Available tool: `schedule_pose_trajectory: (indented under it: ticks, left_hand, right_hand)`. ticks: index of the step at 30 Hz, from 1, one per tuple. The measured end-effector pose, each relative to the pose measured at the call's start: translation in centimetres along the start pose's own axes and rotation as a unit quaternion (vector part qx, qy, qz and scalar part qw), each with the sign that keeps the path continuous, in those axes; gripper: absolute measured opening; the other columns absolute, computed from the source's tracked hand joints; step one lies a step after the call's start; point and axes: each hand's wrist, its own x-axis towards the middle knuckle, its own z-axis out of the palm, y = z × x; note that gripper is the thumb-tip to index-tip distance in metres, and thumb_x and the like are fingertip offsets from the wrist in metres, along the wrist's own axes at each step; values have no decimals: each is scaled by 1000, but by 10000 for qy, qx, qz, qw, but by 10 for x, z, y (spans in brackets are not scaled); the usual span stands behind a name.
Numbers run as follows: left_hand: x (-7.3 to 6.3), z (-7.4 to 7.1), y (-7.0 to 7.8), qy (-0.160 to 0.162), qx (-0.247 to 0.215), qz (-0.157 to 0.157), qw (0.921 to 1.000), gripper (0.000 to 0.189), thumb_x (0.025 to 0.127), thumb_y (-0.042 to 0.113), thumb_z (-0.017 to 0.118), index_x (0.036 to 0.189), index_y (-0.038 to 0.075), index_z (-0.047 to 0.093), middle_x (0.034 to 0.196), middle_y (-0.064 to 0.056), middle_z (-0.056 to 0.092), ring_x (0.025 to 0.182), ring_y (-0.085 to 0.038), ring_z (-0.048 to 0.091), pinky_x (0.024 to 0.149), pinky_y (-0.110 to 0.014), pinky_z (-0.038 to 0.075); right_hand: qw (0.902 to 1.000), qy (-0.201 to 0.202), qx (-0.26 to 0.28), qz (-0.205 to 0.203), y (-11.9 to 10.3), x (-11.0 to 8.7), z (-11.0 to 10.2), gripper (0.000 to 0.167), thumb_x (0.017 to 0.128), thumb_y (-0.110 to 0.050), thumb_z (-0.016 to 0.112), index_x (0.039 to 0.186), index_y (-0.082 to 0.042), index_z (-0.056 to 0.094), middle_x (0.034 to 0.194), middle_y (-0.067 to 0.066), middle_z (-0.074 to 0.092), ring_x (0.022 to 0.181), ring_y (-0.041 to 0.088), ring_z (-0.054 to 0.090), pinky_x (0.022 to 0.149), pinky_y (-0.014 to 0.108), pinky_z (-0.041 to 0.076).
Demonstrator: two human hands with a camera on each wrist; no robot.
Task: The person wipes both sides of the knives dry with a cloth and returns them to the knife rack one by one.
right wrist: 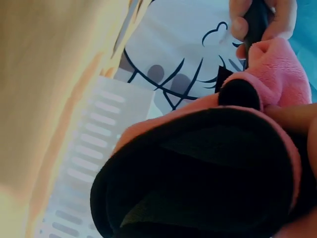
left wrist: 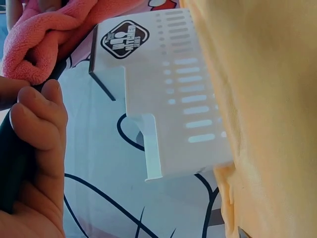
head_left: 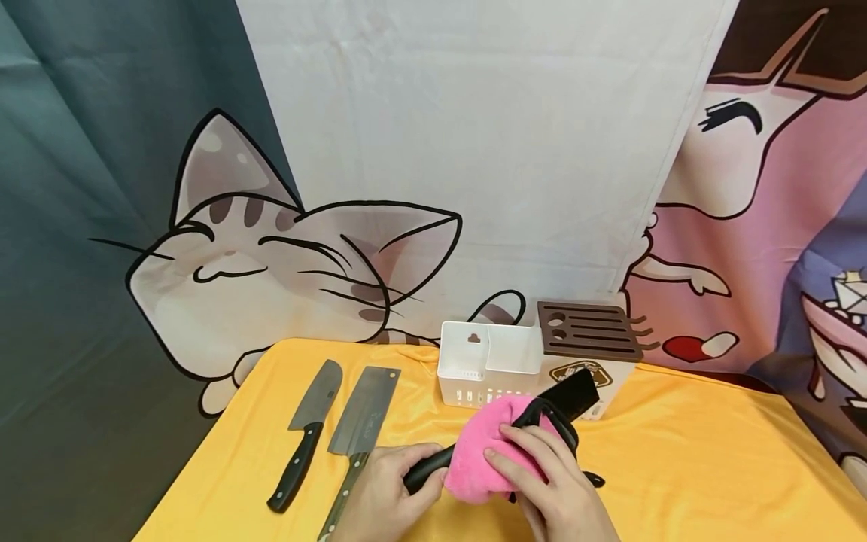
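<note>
The black implement with a rounded handle and a flat, square-ended tip (head_left: pixel 573 391) is in your hands, held aslant above the yellow cloth-covered table (head_left: pixel 711 452), in front of the white plastic utensil holder (head_left: pixel 474 390). Its handle looks smooth and dull; its middle is hidden inside the pink plush cloth with black edging (head_left: pixel 481 452), and the dark tip sticks out past the far edge.

Your left hand (head_left: pixel 389 493) grips the handle, fingers curled round it. Your right hand (head_left: pixel 558 485) holds the cloth around the implement, fingers bent over the pile; the head view hides most of your thumb.

From your right wrist you see what the head view does not: a broad, dark, rounded area rimmed in black and pink, too dim to tell cloth from implement. Your left wrist view shows the holder's stepped side profile and rows of rounded slots. Only the head view gives you the holder's brown slotted top (head_left: pixel 589 331) in full, plus the curved steel knife with a black riveted handle (head_left: pixel 305 444) and, just beside it, the rectangular steel cleaver with a riveted greenish-brown handle (head_left: pixel 366 410).
</note>
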Motion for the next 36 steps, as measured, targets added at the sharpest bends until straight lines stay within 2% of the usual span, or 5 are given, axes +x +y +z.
schedule_pose_trajectory:
  ticks: [7, 9, 19, 26, 36]
  left_hand:
    - [1, 0, -1, 14, -98, 647, 9979, 13, 88, 7, 73, 97, 17, 73, 81, 13, 67, 68, 10, 54, 58, -11, 47]
    - [2, 0, -1, -21, -145, 700, 9974, 13, 88, 7, 73, 96, 17, 72, 79, 14, 65, 66, 10, 53, 58, -10, 46]
    - [1, 0, 1, 3, -153, 702, 9974, 3, 91, 13, 74, 94, 15, 73, 74, 13, 63, 62, 12, 47, 52, -7, 42]
    - [1, 0, 3, -57, -343, 658, 9972, 12, 90, 9, 74, 98, 17, 73, 72, 14, 60, 57, 14, 39, 46, -6, 35]
    - [2, -3, 6, -92, -593, 599, 9964, 13, 91, 8, 73, 103, 13, 75, 83, 7, 71, 61, 11, 50, 50, -9, 44]
  right_hand:
    - [9992, 370, -169, -52, 2, 0, 2, 33, 108, -21, 45, 114, -9, 75, 123, 16, 67, 110, 32, 57, 118, 35, 27]
    - [9985, 489, -226, -83, 2, 1, 2, 32, 107, -20, 46, 112, -8, 75, 121, 15, 68, 108, 32, 59, 117, 33, 29]
    - [9939, 1013, -414, 112, 5, 6, -4, 30, 106, -25, 53, 109, -6, 76, 117, 16, 70, 107, 34, 59, 115, 32, 33]
    - [9871, 1395, -658, 426, 8, 12, -11, 34, 106, -27, 51, 103, -4, 76, 113, 15, 71, 102, 32, 57, 110, 26, 37]
    - [9642, 2146, -1014, 1179, 16, 12, -20, 38, 103, -30, 56, 97, 2, 76, 109, 25, 68, 110, 31, 59, 109, 26, 38]
